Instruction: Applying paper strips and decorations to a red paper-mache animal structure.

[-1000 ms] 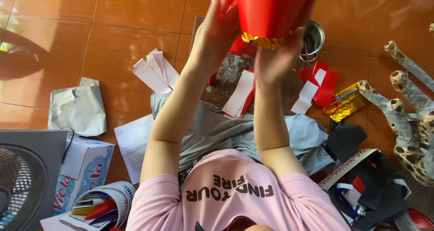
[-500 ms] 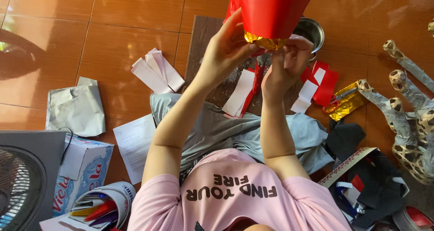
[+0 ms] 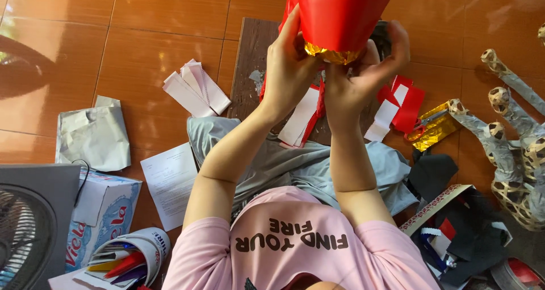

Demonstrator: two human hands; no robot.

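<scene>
The tiled floor fills the view, orange-brown and glossy, with a dark wooden board lying on it ahead of the person's knees. At the lower left stands a grey fan, and just beside it a blue and white cardboard box. At the right edge lies a woven wicker figure partly covered in grey paper.

High in the middle, both hands hold up a red paper cone, its narrow end trimmed with crinkled gold foil. The left hand grips the cone's side, thumb and fingers curled close around the red paper near the gold rim. The right hand closes on the gold end from below, fingers bent tight and pinching at the foil.

On the floor lie a crumpled grey paper bag, a white printed sheet, a fan of white paper strips, red and white paper pieces, and a scrap of gold foil with red-handled scissors on it.
</scene>
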